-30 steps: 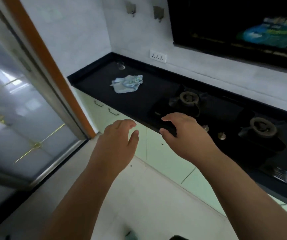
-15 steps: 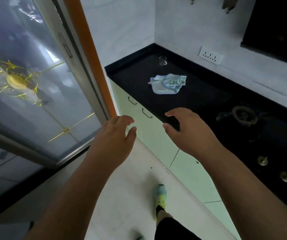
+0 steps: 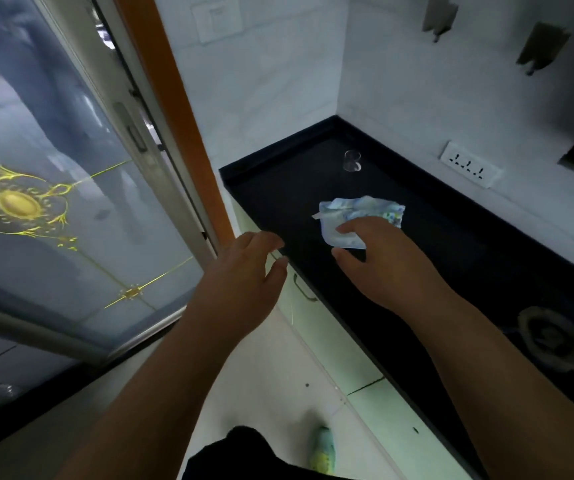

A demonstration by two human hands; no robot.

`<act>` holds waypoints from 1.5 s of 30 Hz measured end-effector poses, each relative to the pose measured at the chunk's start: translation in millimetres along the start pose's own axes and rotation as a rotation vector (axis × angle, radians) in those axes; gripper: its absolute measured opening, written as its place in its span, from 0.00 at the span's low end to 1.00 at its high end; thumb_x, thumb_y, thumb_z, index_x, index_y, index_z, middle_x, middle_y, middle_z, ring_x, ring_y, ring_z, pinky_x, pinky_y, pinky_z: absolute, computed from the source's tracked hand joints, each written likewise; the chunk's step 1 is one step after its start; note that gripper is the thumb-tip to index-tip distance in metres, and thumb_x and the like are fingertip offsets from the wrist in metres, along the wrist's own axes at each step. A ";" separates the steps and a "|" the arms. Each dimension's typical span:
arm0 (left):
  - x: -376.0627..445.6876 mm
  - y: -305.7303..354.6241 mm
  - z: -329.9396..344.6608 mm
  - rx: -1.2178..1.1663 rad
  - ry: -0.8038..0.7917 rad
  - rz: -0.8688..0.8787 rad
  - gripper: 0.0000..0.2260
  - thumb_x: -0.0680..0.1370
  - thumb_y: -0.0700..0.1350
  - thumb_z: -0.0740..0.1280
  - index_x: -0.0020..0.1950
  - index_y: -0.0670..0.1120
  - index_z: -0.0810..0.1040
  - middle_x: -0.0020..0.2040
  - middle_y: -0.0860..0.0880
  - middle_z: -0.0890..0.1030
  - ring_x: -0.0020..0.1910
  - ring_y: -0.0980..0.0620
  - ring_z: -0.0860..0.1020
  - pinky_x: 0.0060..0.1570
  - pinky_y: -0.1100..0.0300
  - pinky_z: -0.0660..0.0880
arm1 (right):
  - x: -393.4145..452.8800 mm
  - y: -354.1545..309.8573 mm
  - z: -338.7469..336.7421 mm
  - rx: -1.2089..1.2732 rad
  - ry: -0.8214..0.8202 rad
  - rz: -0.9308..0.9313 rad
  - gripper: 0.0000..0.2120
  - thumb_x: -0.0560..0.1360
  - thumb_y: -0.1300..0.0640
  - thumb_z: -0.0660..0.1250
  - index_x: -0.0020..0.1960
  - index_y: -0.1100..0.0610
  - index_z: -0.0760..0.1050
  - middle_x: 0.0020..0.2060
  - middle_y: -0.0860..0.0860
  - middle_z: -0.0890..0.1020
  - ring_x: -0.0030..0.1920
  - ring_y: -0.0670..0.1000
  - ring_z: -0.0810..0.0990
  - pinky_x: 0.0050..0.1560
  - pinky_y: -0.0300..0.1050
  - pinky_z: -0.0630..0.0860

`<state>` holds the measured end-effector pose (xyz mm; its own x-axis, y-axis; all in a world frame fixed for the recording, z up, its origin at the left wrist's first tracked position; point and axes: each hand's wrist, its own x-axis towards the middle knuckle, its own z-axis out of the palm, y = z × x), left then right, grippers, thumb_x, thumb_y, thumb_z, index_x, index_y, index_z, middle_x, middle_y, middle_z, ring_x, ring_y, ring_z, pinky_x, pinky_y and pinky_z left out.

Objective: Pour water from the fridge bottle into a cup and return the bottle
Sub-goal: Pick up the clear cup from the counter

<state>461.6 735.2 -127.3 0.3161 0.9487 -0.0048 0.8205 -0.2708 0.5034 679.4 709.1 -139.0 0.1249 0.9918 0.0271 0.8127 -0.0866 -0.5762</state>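
A clear glass cup [image 3: 352, 161] stands near the far corner of the black counter [image 3: 451, 251]. No bottle and no fridge are in view. My left hand [image 3: 244, 282] hovers in front of the counter's left end, fingers loosely bent, holding nothing. My right hand [image 3: 379, 261] is above the counter, fingers relaxed and empty, its fingertips overlapping the near edge of a crumpled light-blue cloth [image 3: 361, 216]. Whether it touches the cloth I cannot tell. The cup is well beyond both hands.
A glass sliding door [image 3: 53, 202] with gold ornament and an orange frame [image 3: 171, 109] fills the left. A stove burner [image 3: 552, 341] sits on the counter at right. Pale green cabinets [image 3: 316, 306] run below. A wall socket [image 3: 470, 168] is behind. My foot in a green shoe [image 3: 323, 448] is on the floor.
The view has swung left and closer to the counter's corner. Both hands have advanced; my right hand now reaches over the counter by the cloth. The cup appears nearer.
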 end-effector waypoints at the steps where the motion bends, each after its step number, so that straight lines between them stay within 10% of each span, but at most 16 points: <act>1: 12.3 -2.4 1.0 -0.006 -0.010 0.000 0.16 0.85 0.53 0.62 0.72 0.53 0.74 0.71 0.51 0.77 0.66 0.52 0.76 0.63 0.58 0.72 | 10.3 2.2 -0.4 -0.003 -0.004 0.003 0.18 0.80 0.48 0.68 0.68 0.52 0.77 0.55 0.47 0.80 0.52 0.49 0.80 0.50 0.43 0.72; 7: 96.1 -27.6 5.0 -0.035 -0.076 0.066 0.15 0.85 0.51 0.63 0.70 0.50 0.75 0.65 0.50 0.78 0.57 0.55 0.73 0.55 0.60 0.71 | 79.1 12.2 6.2 -0.078 -0.056 0.085 0.19 0.82 0.47 0.64 0.72 0.50 0.74 0.69 0.48 0.76 0.69 0.51 0.74 0.67 0.46 0.70; 14: 217.2 -64.5 0.2 -0.042 -0.199 0.225 0.15 0.84 0.51 0.63 0.70 0.49 0.74 0.63 0.50 0.76 0.63 0.48 0.75 0.63 0.46 0.77 | 151.8 3.3 30.9 -0.023 0.044 0.271 0.08 0.81 0.55 0.67 0.58 0.56 0.81 0.50 0.52 0.83 0.40 0.41 0.77 0.40 0.38 0.75; 25: 361.0 -81.5 19.3 -0.002 -0.364 0.420 0.15 0.84 0.54 0.62 0.71 0.54 0.73 0.66 0.55 0.75 0.63 0.55 0.76 0.63 0.50 0.77 | 229.7 17.5 77.1 0.030 0.089 0.551 0.28 0.68 0.30 0.50 0.57 0.43 0.77 0.49 0.43 0.79 0.47 0.45 0.80 0.43 0.43 0.76; 31: 404.9 -77.8 49.6 0.041 -0.415 0.477 0.16 0.84 0.54 0.63 0.71 0.54 0.72 0.67 0.54 0.76 0.62 0.54 0.77 0.62 0.50 0.78 | 257.3 45.1 82.1 0.010 0.097 0.610 0.12 0.81 0.49 0.64 0.62 0.50 0.78 0.51 0.43 0.80 0.43 0.42 0.77 0.38 0.35 0.69; 45: 518.2 -34.9 160.2 0.166 -0.510 0.423 0.30 0.83 0.51 0.66 0.82 0.51 0.58 0.81 0.45 0.62 0.73 0.42 0.72 0.68 0.45 0.74 | 312.2 135.7 105.2 0.043 0.092 0.645 0.23 0.81 0.46 0.66 0.74 0.48 0.70 0.69 0.48 0.77 0.63 0.49 0.78 0.54 0.41 0.67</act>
<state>673.0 1210.1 -285.8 0.7771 0.5712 -0.2643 0.6264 -0.6611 0.4130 768.8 1016.9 -294.6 0.6297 0.7299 -0.2660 0.5354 -0.6559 -0.5321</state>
